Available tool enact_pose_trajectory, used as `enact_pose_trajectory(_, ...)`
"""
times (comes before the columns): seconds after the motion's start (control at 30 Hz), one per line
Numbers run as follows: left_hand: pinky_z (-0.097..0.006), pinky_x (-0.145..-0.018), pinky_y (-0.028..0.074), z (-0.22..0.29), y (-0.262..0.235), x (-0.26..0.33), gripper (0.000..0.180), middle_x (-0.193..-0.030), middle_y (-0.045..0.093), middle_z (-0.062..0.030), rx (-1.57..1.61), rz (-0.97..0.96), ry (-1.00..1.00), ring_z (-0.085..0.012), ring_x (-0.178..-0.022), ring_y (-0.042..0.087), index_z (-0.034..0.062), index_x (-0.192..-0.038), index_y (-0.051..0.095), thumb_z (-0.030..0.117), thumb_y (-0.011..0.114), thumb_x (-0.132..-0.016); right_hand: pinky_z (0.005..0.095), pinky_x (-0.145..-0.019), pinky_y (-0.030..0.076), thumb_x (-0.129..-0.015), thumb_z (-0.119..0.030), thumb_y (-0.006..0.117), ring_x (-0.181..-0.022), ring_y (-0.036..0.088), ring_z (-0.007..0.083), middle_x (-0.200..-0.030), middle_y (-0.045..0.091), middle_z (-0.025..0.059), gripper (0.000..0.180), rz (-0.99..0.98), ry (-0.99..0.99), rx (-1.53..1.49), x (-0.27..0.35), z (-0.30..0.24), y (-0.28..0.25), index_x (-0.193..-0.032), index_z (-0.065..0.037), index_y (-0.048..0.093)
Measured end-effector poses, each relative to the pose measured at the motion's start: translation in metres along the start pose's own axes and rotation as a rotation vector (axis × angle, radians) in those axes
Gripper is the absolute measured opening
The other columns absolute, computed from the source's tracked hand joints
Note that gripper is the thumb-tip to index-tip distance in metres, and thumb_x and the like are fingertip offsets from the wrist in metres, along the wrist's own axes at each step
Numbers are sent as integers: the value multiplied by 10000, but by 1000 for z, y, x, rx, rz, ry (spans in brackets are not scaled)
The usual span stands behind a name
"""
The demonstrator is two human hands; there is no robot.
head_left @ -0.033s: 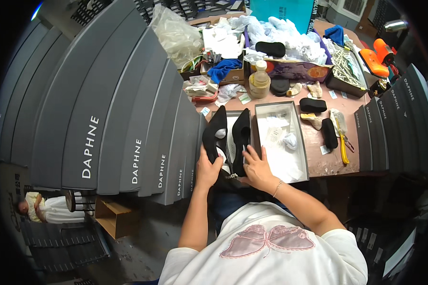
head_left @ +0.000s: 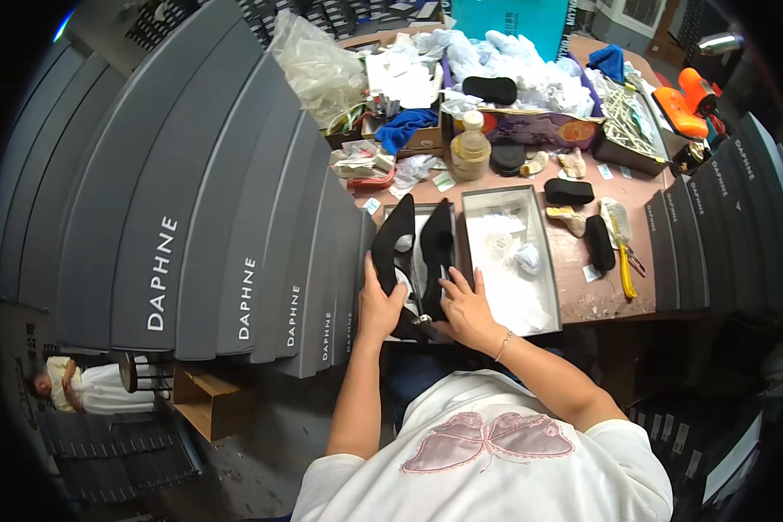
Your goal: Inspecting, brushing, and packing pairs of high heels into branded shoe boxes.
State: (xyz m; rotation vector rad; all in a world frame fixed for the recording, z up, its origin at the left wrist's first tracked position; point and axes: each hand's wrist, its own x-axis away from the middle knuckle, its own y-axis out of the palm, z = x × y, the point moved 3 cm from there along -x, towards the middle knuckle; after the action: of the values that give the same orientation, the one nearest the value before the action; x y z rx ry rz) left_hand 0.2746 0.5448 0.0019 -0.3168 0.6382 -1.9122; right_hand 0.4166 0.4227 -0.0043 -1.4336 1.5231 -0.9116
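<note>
Two black pointed shoes stand side by side, toes away from me, over a grey shoebox (head_left: 448,211). My left hand (head_left: 381,304) is closed around the rear of the left shoe (head_left: 395,228), its thumb on the inner side. A whitish wad sits in that shoe's opening. My right hand (head_left: 468,306) grips the rear outer side of the right shoe (head_left: 435,248), with the fingers slightly apart. Near its thumb is a small shiny ornament (head_left: 423,320) at the heel end. The palms hide part of both heels.
An open grey box (head_left: 555,287) with white paper lies to the right. Beyond are black sponge-like pads (head_left: 569,191), yellow-handled pliers (head_left: 626,271), a bottle (head_left: 471,152) and a box of white wads (head_left: 531,74). Tall grey shoebox stacks (head_left: 209,200) flank me.
The whole view has shifted very slightly. Both hands stay on the shoes, with no clear movement of the shoes.
</note>
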Motion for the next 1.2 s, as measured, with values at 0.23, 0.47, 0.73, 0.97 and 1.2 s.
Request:
enact_pose_trajectory(0.23,-400,-1042,368,24,29,2,718,-1403,391,-260,592,-80,-43,-332,-1290,420,-54,-1444,211,244,613,-929,434,-839,466,-711,-141,691,-873,587,355,-855,580,149,224,148,-83,-280,14,-16,-75,-833,-13,555)
enact_pose_trajectory(0.47,-344,-661,570,10,64,7,809,-974,662,-150,1251,-400,-532,-242,-803,664,-19,-1243,517,686,288,-919,399,-859,446,-738,-317,761,-980,598,316,-1007,604,179,377,193,-177,-561,11,-5,-119,-958,-38,636)
enact_pose_trajectory(0.73,-305,-582,578,45,39,38,963,-846,668,-155,1519,-670,-816,-245,-707,682,-37,-1222,533,805,284,-826,674,-1046,156,-789,-133,587,-1119,540,290,-830,645,126,229,83,199,567,34,133,-53,-1012,-86,607)
enact_pose_trajectory(0.97,-339,-635,572,40,46,54,851,-845,664,-147,1312,-616,-644,-235,-712,669,-23,-1172,557,723,253,-898,369,-840,458,-682,33,698,-989,559,334,-1049,577,165,478,379,195,-627,50,46,-120,-1130,-27,542)
enact_pose_trajectory(1.2,-352,-694,567,44,32,55,846,-874,654,-140,1338,-544,-581,-220,-765,663,-17,-1158,551,735,275,-886,562,-1060,247,-805,-197,660,-1099,540,298,-1020,623,111,277,125,129,5,53,115,-61,-1060,-96,614)
